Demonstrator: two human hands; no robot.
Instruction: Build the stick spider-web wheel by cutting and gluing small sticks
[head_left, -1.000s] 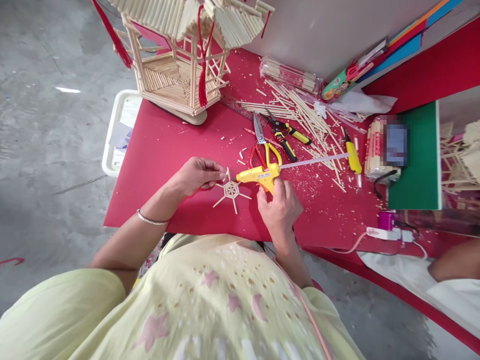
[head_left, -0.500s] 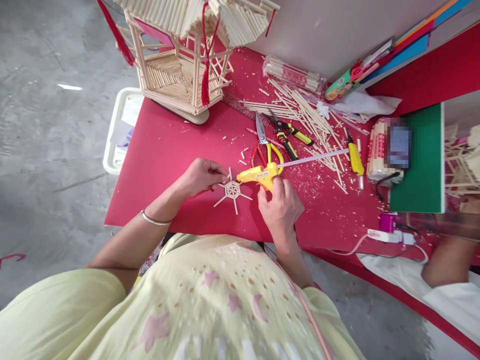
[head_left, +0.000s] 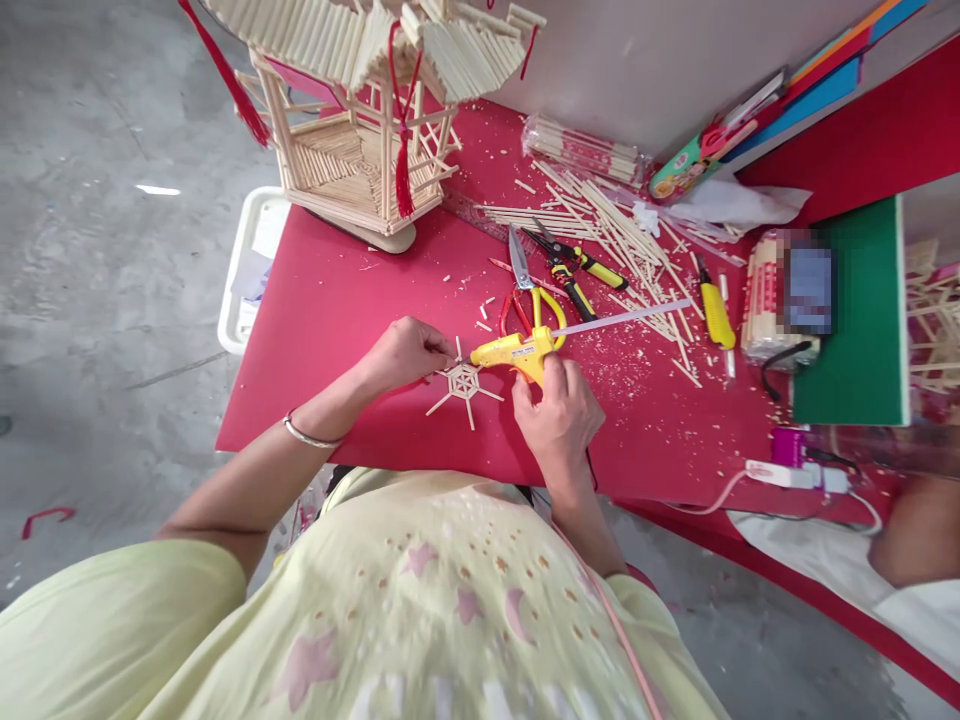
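My right hand (head_left: 559, 408) is wrapped round the grip of a yellow hot glue gun (head_left: 517, 349). A long translucent glue stick (head_left: 622, 317) sticks out of its back end. The gun's nozzle points left, at the upper edge of a small wooden-stick wheel (head_left: 463, 381), which has spokes and rings like a web and lies on the red table. My left hand (head_left: 409, 352) is closed in a pinch at the wheel's upper left, close to the nozzle. What its fingertips hold is too small to make out.
Behind stands a stick-built pavilion (head_left: 360, 170) with red tassels. Scissors (head_left: 521, 265), black-and-yellow pliers (head_left: 574, 268), loose sticks (head_left: 607, 225) and a yellow cutter (head_left: 716, 312) lie beyond the gun. A power strip (head_left: 787, 474) sits right, near another person's arm (head_left: 915, 530).
The view has shifted slightly. Both hands, the glue gun and the stick wheel keep nearly the same places. At the right edge the other person's arm has moved a little.
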